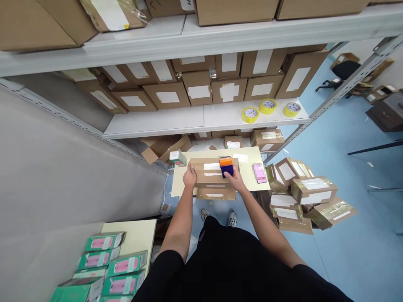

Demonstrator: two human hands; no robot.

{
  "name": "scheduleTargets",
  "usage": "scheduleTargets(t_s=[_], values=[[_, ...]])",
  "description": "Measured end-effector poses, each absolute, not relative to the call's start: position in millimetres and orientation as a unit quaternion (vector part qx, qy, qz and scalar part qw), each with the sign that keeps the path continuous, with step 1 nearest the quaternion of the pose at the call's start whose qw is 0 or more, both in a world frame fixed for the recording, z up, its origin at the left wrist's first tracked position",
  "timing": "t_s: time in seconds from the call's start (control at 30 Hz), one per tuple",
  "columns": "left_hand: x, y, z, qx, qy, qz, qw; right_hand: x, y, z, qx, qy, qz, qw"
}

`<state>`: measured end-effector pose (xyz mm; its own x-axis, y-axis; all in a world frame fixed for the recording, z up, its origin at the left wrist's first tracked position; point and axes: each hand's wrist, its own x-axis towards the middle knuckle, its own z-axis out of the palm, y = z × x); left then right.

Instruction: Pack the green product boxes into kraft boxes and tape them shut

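A long cardboard box [208,178] with its flaps spread lies on the pale yellow table [181,180] in front of me. White label strips show on its cardboard. My left hand [189,176] grips the box's left end, thumb up along the edge. At the right part of the box, my right hand [234,178] holds an orange and dark blue block-shaped tool [226,167]; its exact kind I cannot make out. Whether the tool touches the cardboard is unclear. Beyond my left hand stands a small green and white box [178,158]. A pink phone-like object [260,173] lies to the right.
Shelves [157,126] with labelled cartons rise behind the table. Yellow tape rolls [267,106] sit on the middle shelf. Taped cartons [315,191] are piled on the floor at right. Green packages [121,272] lie on a side table at lower left. An open carton [166,149] stands behind the table.
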<state>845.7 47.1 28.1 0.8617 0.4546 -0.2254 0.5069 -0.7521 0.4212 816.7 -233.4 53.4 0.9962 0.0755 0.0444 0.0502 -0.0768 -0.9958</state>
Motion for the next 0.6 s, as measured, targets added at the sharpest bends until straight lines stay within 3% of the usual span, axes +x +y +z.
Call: scheduleTargets(t_s=[0.13,0.43,0.6], values=[[845.5,47.3,26.1,0.933,0.258,-0.045,0.246,815.4,-220.6,36.3,-0.781,-0.029,0.015,0.624],[841.3,46.4,20.5,0.922,0.256,0.009,0.292,804.4,-220.7,24.7,-0.791,-0.008,-0.009,0.611],[834.8,48.5,21.6,0.92,0.189,0.105,0.327,805.1,-213.3,27.6,-0.789,-0.001,-0.035,0.613]])
